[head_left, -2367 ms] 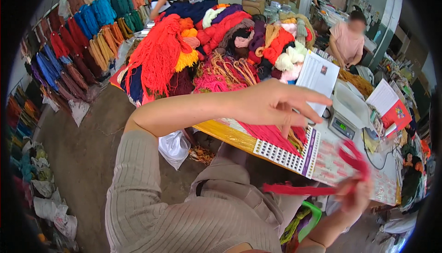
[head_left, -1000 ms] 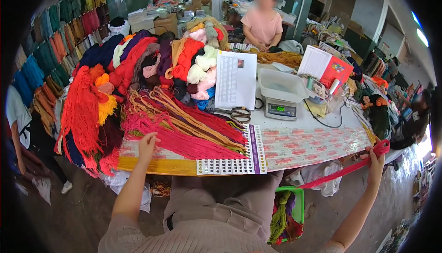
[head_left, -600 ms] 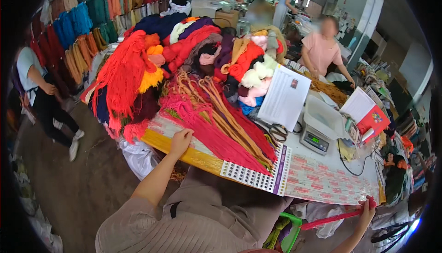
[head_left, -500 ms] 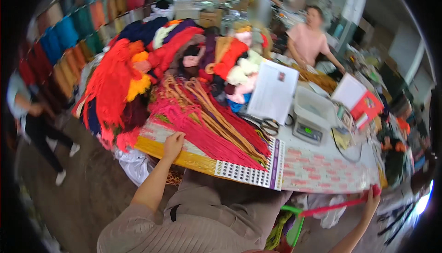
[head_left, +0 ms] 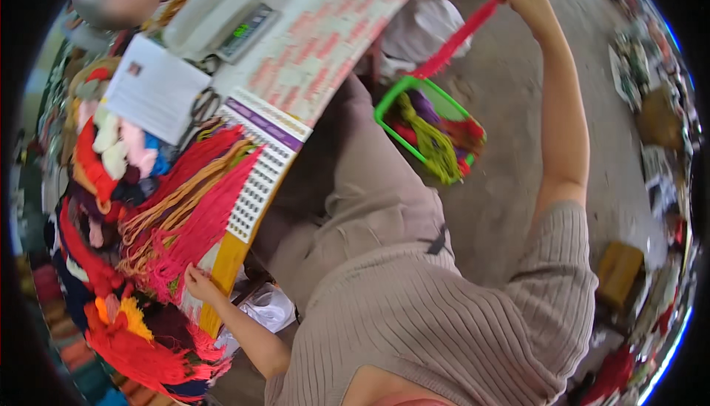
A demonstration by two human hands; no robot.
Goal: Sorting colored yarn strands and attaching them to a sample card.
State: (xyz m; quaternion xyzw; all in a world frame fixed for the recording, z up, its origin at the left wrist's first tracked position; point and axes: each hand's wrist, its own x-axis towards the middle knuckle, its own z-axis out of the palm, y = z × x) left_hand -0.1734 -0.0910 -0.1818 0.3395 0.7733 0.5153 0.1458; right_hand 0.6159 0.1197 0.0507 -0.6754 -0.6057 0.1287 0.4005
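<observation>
My right hand is stretched far out over the floor, closed around the bunched end of a pinkish-red yarn hank. The hank's strands run taut from my fist toward the rim of a green plastic basket. Inside the basket lie an olive-green hank and purple and red yarn. My left hand rests at the table's yellow edge, fingers loosely apart, beside the ends of pink yarn strands. Tan and dark red strands lie alongside them.
A white card with rows of dark dots lies at the table edge. Beyond are a printed sheet, scissors, and a scale beside a clear tub. Heaped yarn covers the near-left table. A white sack sits under the table.
My view has swung right and tilted. The right arm now reaches higher in view with the pinkish-red hank still gripped, and the basket shows fully. My left hand stays at the table edge.
</observation>
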